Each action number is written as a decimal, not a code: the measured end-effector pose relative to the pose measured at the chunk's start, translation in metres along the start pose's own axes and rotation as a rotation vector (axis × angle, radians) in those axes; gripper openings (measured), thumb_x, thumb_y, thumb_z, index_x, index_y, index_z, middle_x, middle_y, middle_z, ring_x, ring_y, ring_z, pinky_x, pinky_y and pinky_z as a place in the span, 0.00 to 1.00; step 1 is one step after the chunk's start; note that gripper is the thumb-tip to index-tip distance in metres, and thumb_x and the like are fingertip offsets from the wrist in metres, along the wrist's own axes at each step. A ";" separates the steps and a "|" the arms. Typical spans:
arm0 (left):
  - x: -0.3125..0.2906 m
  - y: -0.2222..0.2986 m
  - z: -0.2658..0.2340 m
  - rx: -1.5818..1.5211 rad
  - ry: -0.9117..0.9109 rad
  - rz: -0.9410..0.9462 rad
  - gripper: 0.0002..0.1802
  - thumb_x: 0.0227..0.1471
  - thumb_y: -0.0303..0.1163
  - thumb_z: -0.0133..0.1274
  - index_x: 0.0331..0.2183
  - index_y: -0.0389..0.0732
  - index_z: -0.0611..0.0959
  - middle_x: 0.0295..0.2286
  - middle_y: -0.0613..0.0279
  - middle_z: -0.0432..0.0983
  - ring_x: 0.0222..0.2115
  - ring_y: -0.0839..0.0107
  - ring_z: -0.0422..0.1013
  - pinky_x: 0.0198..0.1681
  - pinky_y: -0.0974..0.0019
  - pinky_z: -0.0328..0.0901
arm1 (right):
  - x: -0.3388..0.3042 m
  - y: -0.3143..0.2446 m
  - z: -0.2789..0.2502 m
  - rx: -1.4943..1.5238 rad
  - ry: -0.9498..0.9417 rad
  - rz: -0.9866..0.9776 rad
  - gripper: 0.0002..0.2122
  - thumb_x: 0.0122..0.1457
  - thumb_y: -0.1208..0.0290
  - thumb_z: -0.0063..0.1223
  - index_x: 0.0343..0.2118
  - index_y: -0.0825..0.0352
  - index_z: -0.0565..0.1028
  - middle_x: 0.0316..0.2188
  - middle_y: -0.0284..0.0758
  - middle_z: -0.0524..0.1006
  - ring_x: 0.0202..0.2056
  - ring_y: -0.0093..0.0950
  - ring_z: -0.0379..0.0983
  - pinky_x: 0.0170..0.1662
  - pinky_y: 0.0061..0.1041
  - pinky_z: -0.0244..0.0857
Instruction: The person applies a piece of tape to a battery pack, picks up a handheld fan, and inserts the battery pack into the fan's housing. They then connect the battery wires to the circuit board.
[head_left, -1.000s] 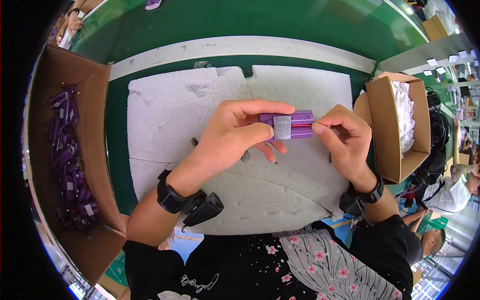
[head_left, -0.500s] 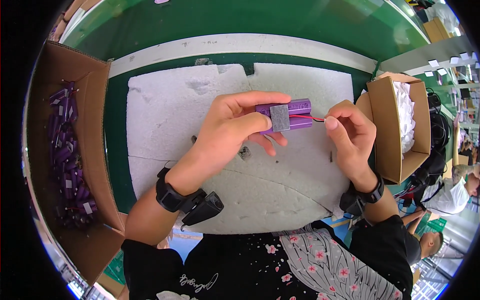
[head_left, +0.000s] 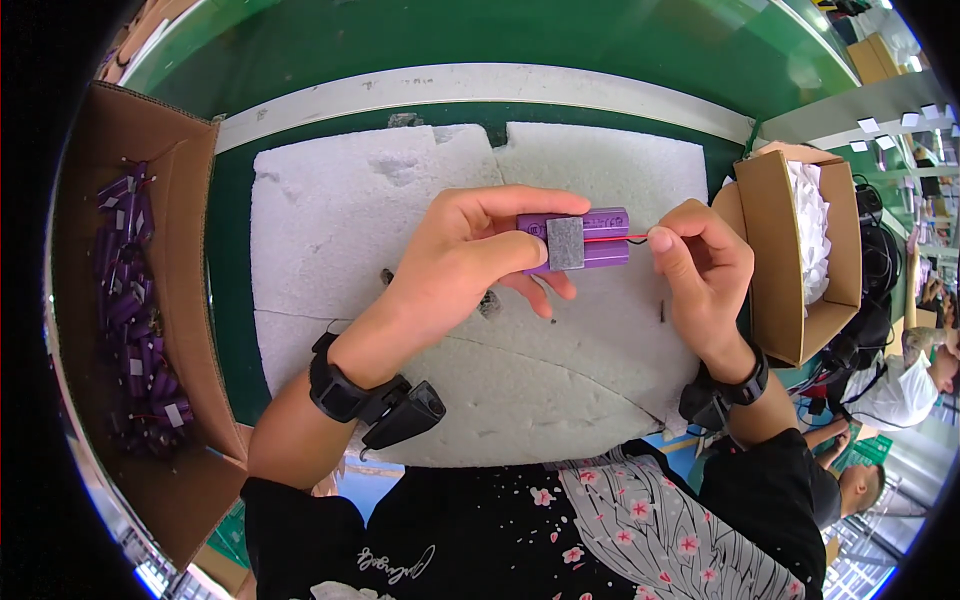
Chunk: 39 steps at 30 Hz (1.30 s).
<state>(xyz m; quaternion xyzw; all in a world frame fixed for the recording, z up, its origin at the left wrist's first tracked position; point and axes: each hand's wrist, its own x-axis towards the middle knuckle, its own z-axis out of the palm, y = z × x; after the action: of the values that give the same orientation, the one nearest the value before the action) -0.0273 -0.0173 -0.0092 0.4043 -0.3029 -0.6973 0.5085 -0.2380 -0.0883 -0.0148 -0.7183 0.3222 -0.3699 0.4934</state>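
Over the white foam board (head_left: 330,220), my left hand (head_left: 455,250) grips a purple battery pack (head_left: 605,222) by its left end, thumb on top and fingers around the sides. The pack is made of cylindrical cells lying side by side, and a grey foam pad (head_left: 566,243) is stuck across it. Red and black wires (head_left: 615,239) run out from the pad past the pack's right end. My right hand (head_left: 700,270) pinches the wires' far end between thumb and index finger, which hide the tip. The wires look straight and taut.
On the left stands a deep cardboard box (head_left: 185,250) holding several purple battery packs (head_left: 130,310). To the right, a smaller cardboard box (head_left: 775,260) contains white pieces (head_left: 808,235). A pale rail (head_left: 480,82) crosses behind the board. Other people (head_left: 870,490) are at the far right.
The battery pack has shifted slightly right and toward me, turning a little with my left hand. The wires now look straighter. My right hand stays almost in place.
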 end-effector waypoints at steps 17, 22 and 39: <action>0.001 0.000 0.000 -0.036 -0.055 -0.026 0.20 0.46 0.19 0.41 0.43 0.30 0.75 0.34 0.49 0.74 0.27 0.64 0.75 0.27 0.67 0.72 | 0.000 -0.002 -0.003 0.011 -0.107 0.012 0.03 0.50 0.79 0.57 0.25 0.72 0.74 0.22 0.33 0.74 0.24 0.19 0.67 0.27 0.16 0.59; 0.000 -0.001 0.001 -0.024 -0.028 -0.003 0.20 0.45 0.21 0.43 0.44 0.30 0.74 0.34 0.48 0.74 0.27 0.62 0.75 0.24 0.67 0.72 | -0.001 -0.001 -0.003 0.008 -0.114 -0.013 0.04 0.51 0.79 0.55 0.27 0.72 0.72 0.24 0.32 0.71 0.25 0.17 0.63 0.28 0.15 0.56; 0.001 -0.001 0.001 0.005 -0.037 -0.003 0.21 0.45 0.22 0.44 0.44 0.30 0.74 0.35 0.47 0.74 0.27 0.60 0.75 0.23 0.67 0.71 | -0.002 -0.001 -0.003 0.030 -0.118 0.001 0.02 0.53 0.81 0.52 0.27 0.71 0.70 0.23 0.29 0.69 0.24 0.15 0.60 0.28 0.14 0.53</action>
<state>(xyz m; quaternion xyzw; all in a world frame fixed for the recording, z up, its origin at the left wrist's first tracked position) -0.0287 -0.0176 -0.0096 0.3929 -0.3134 -0.7048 0.5007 -0.2412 -0.0881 -0.0136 -0.7311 0.2874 -0.3314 0.5225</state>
